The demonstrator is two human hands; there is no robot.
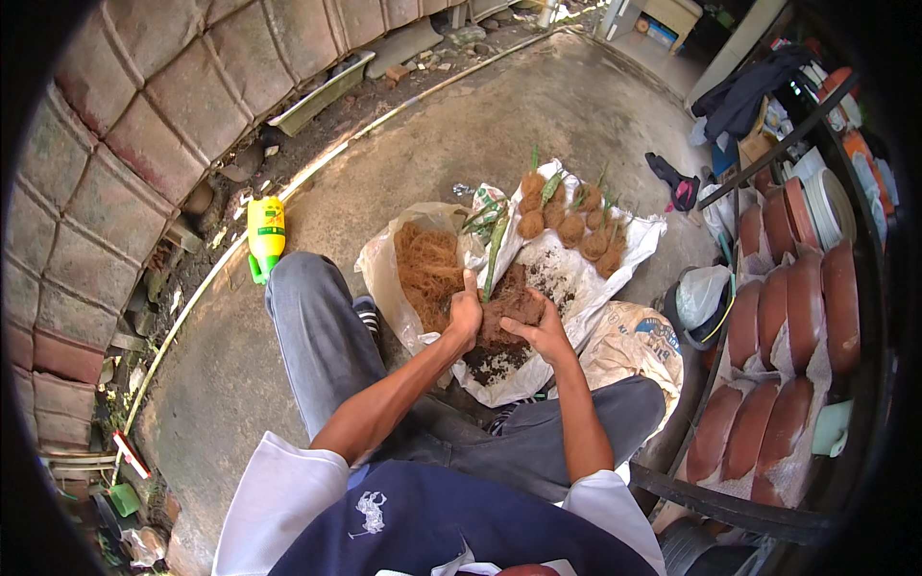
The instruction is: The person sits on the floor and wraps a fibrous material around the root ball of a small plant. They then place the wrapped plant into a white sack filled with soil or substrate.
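Between my left hand [467,314] and my right hand [539,327] is a reddish-brown clump of fibre and soil [513,308], gripped from both sides. A green plant stem [494,255] rises beside its left edge. Dark soil [497,366] lies scattered beneath on a white woven sack [497,392]. To the left, an open plastic bag [378,248] holds loose brown coir fibre [430,270]. Several fibre-wrapped balls [571,231], some with green leaves, sit at the sack's far right part.
A yellow and green plastic bottle [266,234] stands by my left knee. A crumpled printed sack [630,345] lies near my right knee. On the right, a black metal rack [727,500] holds several reddish-brown pots [799,309]. Roof tiles [180,93] line the left.
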